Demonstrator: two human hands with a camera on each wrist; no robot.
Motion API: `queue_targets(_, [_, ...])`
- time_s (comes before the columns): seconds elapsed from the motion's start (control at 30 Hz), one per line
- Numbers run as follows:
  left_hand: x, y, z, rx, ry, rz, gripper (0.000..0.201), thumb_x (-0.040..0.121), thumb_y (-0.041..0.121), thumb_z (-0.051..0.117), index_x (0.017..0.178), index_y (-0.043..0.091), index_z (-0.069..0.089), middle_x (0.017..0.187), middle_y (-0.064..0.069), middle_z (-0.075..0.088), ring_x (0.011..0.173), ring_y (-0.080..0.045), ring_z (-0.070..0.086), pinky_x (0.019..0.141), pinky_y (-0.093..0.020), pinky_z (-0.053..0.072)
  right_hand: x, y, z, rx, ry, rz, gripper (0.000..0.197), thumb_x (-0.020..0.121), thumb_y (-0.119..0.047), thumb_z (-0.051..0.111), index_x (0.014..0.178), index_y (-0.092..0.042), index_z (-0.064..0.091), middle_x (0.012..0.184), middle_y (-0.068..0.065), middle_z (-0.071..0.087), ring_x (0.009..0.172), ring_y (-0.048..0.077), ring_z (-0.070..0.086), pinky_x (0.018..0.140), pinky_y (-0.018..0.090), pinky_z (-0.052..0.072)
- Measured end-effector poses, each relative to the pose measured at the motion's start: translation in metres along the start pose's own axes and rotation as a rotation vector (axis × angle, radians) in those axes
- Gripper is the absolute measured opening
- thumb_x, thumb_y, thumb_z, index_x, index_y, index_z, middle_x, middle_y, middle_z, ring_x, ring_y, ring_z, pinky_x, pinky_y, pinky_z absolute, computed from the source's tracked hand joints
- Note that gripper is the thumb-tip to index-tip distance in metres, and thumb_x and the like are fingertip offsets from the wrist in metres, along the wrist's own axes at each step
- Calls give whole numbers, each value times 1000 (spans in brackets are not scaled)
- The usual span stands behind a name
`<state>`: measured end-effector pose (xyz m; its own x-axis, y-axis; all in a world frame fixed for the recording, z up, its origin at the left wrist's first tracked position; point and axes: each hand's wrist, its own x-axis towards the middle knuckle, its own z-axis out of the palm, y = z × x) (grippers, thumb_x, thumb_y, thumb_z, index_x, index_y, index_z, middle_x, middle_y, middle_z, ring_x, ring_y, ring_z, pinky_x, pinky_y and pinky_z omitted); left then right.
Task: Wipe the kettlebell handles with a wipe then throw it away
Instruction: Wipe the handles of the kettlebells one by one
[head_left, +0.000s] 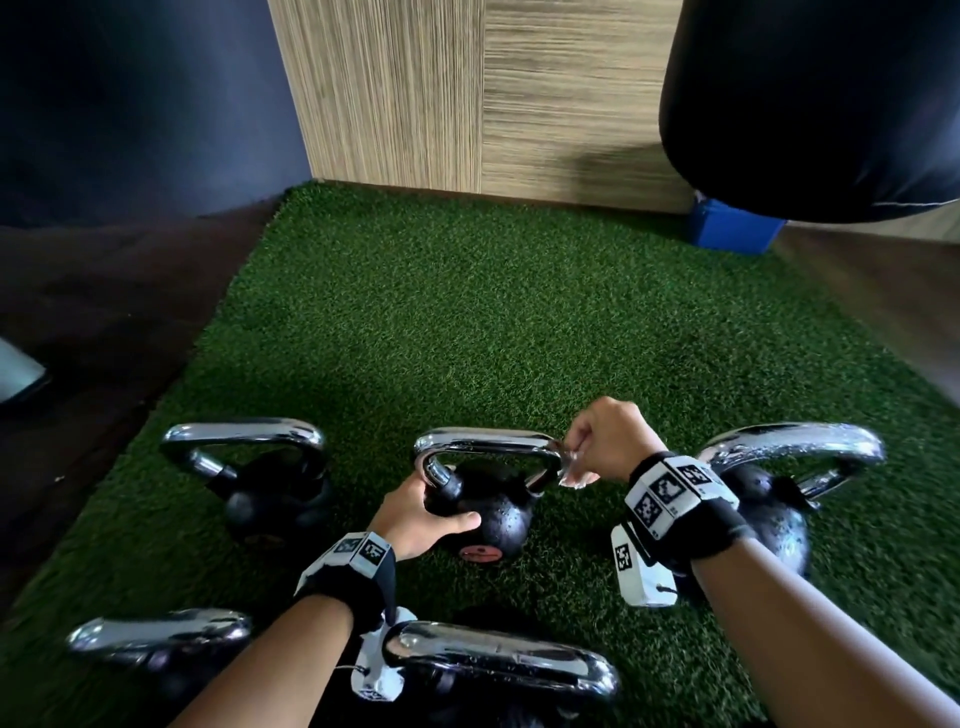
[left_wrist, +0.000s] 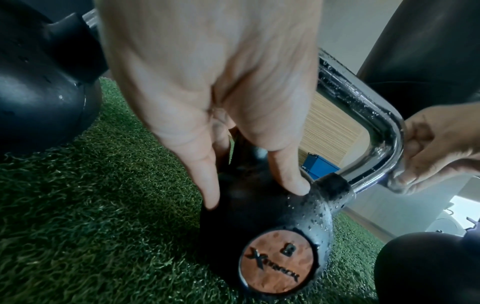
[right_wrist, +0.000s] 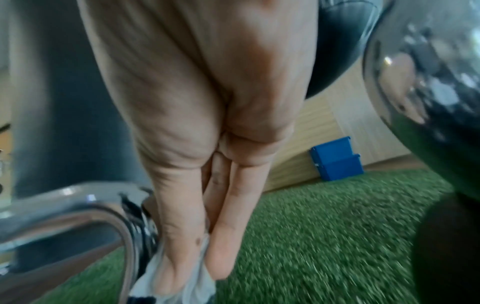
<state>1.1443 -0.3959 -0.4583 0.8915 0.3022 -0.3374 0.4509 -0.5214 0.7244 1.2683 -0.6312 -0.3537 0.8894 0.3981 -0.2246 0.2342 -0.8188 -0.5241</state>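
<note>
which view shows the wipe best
The right wrist view: the wipe bunches pale under the right hand against the chrome handle. The head view shows only a small scrap; in the left wrist view it is barely visible.

Head view looks forward and down over 5 kettlebells on green turf. Both wrist views sit close behind the fingers, low above the turf. All 3 share the middle kettlebell's handle.
</note>
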Motion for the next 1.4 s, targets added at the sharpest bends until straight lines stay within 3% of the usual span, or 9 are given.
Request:
queue_targets(0.27, [-4, -3, 2, -87, 2, 26, 69, 70, 48, 91, 130, 32, 61, 122, 11, 71, 116, -11, 64, 102, -23, 44, -1, 17, 22, 198, -26, 43, 30, 56, -7, 96, 81, -8, 78, 80, 3, 78, 84, 19, 75, 81, 40, 62])
queue_targets(0.43, [0, -4, -4, -58, -81, 49, 69, 66, 46, 94, 125, 35, 61, 119, 13, 71, 113, -9, 64, 106, -29, 46, -2, 26, 41, 269, -26, 46, 24, 60, -4, 94, 77, -11, 78, 79, 4, 78, 78, 14, 74, 83, 38, 62])
queue_targets(0.53, [6, -3, -26, 22, -249, 30, 69, 77, 17, 89, 136, 26, 55, 129, 8, 64, 121, -11, 61, 102, -25, 50, -2, 36, 33, 283, -64, 33, 20, 69, 0, 88, 81, -13, 79, 78, 3, 79, 78, 14, 76, 82, 36, 63])
queue_targets(0.63, [10, 6, -61, 88, -2, 91, 47, 89, 4, 70, 130, 26, 65, 122, 1, 74, 113, -20, 71, 86, -26, 56, -1, 37, 7, 191, -10, -22, 21, 73, -10, 88, 75, -28, 78, 68, -12, 76, 64, -1, 72, 62, 13, 57])
queue_targets(0.73, [3, 34, -89, -179, 282, 245, 31, 96, 12, 69, 118, 33, 73, 110, 1, 78, 102, -21, 75, 93, -37, 59, -6, 18, -28, 159, 106, -116, 16, 75, -18, 87, 83, -29, 80, 73, -13, 77, 63, -3, 70, 62, 15, 57])
queue_targets(0.83, [-16, 70, -98, -490, 116, 402, 17, 88, 41, 74, 104, 39, 78, 109, 2, 79, 103, -19, 76, 87, -32, 63, -19, -19, -48, 405, 82, -310, 17, 71, -27, 84, 85, -34, 78, 86, -10, 79, 78, 8, 75, 73, 27, 62])
queue_targets(0.97, [-31, 99, -90, -632, -112, 389, 50, 75, 67, 78, 112, 33, 79, 118, 1, 77, 110, -19, 74, 87, -29, 62, -32, -64, -51, 490, -12, -501, 31, 63, -24, 89, 89, -26, 73, 89, -5, 78, 80, 11, 75, 69, 17, 57])
queue_targets(1.3, [-32, 98, -85, -817, -261, 376, 35, 79, 28, 79, 109, 9, 80, 116, -11, 77, 105, -18, 75, 82, -20, 60, -35, -85, -23, 317, 319, -553, 47, 61, -37, 93, 80, -18, 54, 71, -7, 59, 56, 1, 43, 52, 16, 41])
queue_targets(1.4, [-30, 95, -86, -752, -289, 378, 29, 79, 17, 80, 107, 11, 81, 114, -12, 78, 106, -20, 75, 84, -20, 59, -30, -74, -21, 242, 200, -463, 65, 55, -48, 93, 103, -32, 53, 89, -8, 58, 66, 4, 47, 57, 18, 42])
